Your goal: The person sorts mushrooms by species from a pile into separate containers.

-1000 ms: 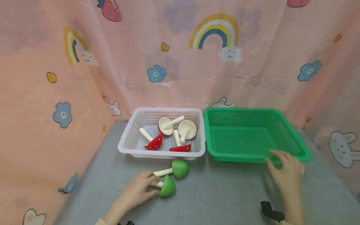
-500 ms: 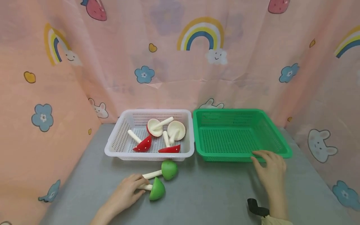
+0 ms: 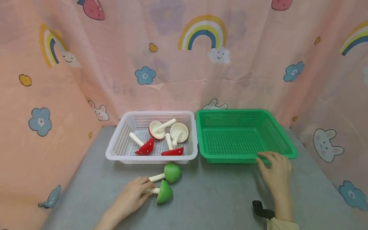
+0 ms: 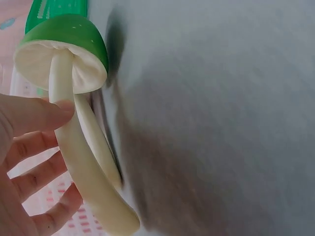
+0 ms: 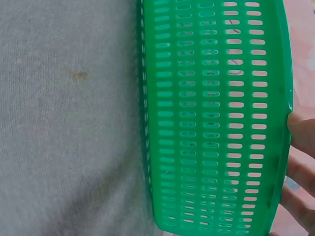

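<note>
My left hand (image 3: 133,195) pinches the pale stem of a green-capped toy mushroom (image 3: 164,191), thumb across the stem and fingers behind it. In the left wrist view the mushroom (image 4: 86,147) shows its green cap and cream underside. Another green-capped mushroom (image 3: 172,173) lies just beyond it, its stem end passing behind my fingers in the head view. At the right, my right hand (image 3: 276,174) holds the near rim of the green basket (image 3: 218,158), thumb and fingers around the edge. The right wrist view shows the basket's slotted wall (image 5: 211,118) with fingertips (image 5: 299,129) at its rim.
A white basket (image 3: 115,158) stands left of the green one, holding several red-capped toy mushrooms (image 3: 145,147). The grey tabletop (image 3: 212,198) spreads in front of both. Behind hangs a pink patterned curtain (image 3: 178,86), with more of it at the sides.
The head view has shifted, so the scene sits further left. The nearer green mushroom has moved slightly right beside the other, with my left fingers on its stem. My right hand stays at the basket rim.
</note>
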Tool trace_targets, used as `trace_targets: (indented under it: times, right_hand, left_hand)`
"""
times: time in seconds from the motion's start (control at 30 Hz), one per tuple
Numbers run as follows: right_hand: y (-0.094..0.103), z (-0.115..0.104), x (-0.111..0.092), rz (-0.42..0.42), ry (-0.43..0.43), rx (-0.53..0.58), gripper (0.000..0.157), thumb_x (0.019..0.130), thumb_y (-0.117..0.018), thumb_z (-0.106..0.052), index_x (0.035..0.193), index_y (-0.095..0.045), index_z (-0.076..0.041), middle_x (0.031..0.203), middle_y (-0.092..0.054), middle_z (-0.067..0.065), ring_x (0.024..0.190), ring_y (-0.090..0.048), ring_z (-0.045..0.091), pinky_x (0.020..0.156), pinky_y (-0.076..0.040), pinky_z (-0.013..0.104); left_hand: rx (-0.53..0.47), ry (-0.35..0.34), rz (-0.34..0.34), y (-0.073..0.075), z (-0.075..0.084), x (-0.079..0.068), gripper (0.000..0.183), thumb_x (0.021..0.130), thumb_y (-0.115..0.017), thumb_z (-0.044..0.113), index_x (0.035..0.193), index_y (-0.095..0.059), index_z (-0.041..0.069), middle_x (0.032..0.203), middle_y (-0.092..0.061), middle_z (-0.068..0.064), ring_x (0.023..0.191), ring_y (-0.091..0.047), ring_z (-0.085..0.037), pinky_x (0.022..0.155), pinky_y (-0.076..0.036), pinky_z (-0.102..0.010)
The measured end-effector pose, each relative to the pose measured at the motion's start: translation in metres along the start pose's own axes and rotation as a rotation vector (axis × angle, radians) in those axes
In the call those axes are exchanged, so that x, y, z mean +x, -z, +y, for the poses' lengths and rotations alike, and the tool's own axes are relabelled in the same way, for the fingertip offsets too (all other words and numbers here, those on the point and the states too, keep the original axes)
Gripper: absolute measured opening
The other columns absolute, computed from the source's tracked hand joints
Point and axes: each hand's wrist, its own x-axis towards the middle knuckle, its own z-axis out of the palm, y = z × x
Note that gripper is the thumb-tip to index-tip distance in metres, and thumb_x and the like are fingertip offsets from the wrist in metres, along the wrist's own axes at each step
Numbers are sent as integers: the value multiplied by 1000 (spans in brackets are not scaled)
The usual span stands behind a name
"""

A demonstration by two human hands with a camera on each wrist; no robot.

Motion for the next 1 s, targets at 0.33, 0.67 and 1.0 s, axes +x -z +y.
trace_targets:
  times: [0.33,0.67,1.0]
  right_hand:
    - [1,1,1,-13,7,-27,20,83,-72,-10,103,-71,-8,111,-63,22,110,-49,44,103,-28,65]
    - [1,0,-1,-4,16,-38,21,83,-73,-9,103,-70,-8,110,-63,22,109,-49,44,106,-27,64]
    - [1,0,0,14,31,-36,21,81,-74,-9,102,-70,-7,108,-64,21,107,-50,43,103,-28,63]
  left_hand:
    - [-39,-15,-46,-1,21,25,21,77,-78,15,93,-71,25,87,-61,16,75,-50,-4,62,-41,-17]
    - [-79,-11,-102,6,48,63,14,82,-75,18,95,-72,23,90,-63,13,79,-51,-6,64,-42,-17]
    - [-110,-13,-95,14,75,109,16,84,-73,14,98,-72,20,85,-63,9,78,-53,-7,66,-46,-19]
